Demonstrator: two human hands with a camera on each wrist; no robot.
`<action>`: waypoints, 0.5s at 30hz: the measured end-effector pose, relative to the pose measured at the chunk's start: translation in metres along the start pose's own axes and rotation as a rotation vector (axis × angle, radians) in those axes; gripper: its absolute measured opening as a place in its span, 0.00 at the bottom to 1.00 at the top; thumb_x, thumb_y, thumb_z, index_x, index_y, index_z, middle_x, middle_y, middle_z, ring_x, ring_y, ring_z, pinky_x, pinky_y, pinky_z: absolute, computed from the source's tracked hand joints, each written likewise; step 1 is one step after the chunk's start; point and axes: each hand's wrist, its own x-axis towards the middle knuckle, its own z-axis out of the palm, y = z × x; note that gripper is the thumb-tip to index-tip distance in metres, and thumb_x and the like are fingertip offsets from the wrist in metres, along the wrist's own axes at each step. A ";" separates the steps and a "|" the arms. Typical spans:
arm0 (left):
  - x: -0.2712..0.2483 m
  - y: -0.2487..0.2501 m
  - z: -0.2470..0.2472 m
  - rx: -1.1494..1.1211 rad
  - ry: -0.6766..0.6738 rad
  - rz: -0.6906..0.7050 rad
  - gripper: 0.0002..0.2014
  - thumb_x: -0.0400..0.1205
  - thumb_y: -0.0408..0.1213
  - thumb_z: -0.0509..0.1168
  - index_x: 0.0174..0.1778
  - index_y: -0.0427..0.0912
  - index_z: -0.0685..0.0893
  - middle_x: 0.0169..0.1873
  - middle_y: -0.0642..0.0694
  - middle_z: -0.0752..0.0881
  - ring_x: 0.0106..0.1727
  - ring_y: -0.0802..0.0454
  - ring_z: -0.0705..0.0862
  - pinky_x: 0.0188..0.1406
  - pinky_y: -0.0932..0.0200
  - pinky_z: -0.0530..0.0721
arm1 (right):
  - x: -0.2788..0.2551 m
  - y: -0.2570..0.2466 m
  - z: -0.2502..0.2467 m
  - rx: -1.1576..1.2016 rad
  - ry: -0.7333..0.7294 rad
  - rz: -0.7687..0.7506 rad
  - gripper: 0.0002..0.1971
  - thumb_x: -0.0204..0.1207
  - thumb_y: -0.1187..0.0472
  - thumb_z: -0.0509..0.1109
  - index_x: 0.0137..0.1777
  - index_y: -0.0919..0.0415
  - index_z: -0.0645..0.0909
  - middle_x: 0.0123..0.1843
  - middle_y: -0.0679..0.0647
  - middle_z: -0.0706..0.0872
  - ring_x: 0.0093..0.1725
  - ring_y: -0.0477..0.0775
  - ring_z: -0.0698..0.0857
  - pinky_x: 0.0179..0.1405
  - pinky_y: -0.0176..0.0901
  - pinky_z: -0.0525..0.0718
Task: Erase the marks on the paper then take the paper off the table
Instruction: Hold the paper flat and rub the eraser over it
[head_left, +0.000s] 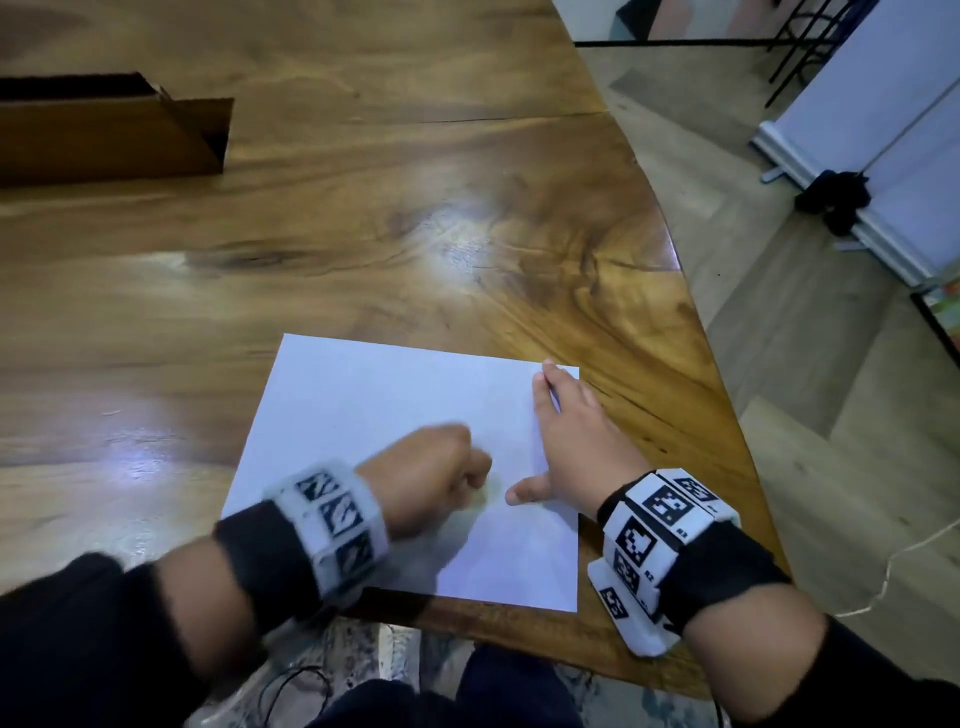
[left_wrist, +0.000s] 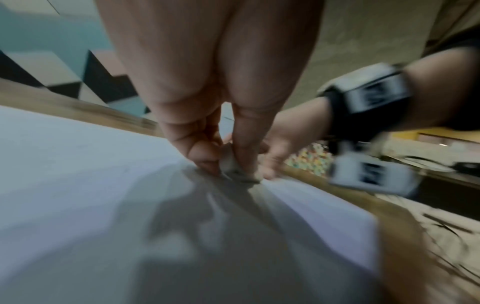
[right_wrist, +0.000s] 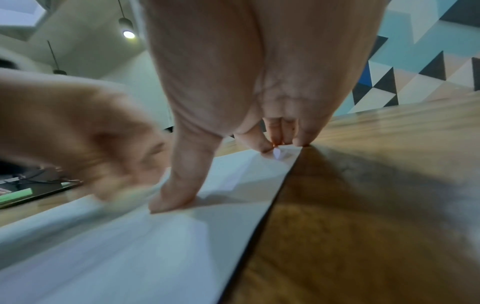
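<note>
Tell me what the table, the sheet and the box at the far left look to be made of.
Table: solid wood, glossy varnish; visible grain, knots and lamp glare.
Sheet: thin white paper, matte; it lies flat with a crisp edge.
Box: probably brown cardboard, matte, with an open folded flap.

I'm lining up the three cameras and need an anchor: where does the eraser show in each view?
Head: eraser not plainly visible, hidden under the blurred left hand.
Left wrist: eraser pinched at the fingertips, centre, on the paper.
Right wrist: only a pale blur under the left hand, lower left.
Shared landmark: the paper's right edge.
</note>
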 end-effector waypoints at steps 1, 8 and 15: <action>-0.012 -0.003 0.011 0.089 0.035 0.059 0.01 0.63 0.37 0.66 0.28 0.46 0.80 0.30 0.50 0.75 0.33 0.50 0.76 0.38 0.57 0.72 | 0.000 0.000 0.000 0.000 -0.003 0.003 0.63 0.65 0.41 0.78 0.83 0.65 0.36 0.85 0.55 0.33 0.83 0.54 0.37 0.80 0.41 0.46; -0.027 -0.006 0.017 -0.084 0.016 0.028 0.02 0.71 0.31 0.66 0.36 0.43 0.82 0.38 0.47 0.76 0.44 0.42 0.82 0.44 0.52 0.81 | -0.013 -0.008 0.002 -0.099 -0.032 -0.020 0.53 0.75 0.41 0.69 0.84 0.64 0.38 0.84 0.59 0.31 0.83 0.55 0.34 0.80 0.42 0.41; 0.012 0.012 -0.025 -0.128 0.029 -0.096 0.07 0.70 0.33 0.69 0.43 0.43 0.86 0.40 0.44 0.86 0.40 0.50 0.79 0.38 0.65 0.68 | -0.024 -0.012 0.014 -0.233 -0.130 -0.032 0.67 0.65 0.35 0.74 0.80 0.71 0.28 0.81 0.66 0.25 0.81 0.61 0.28 0.79 0.48 0.36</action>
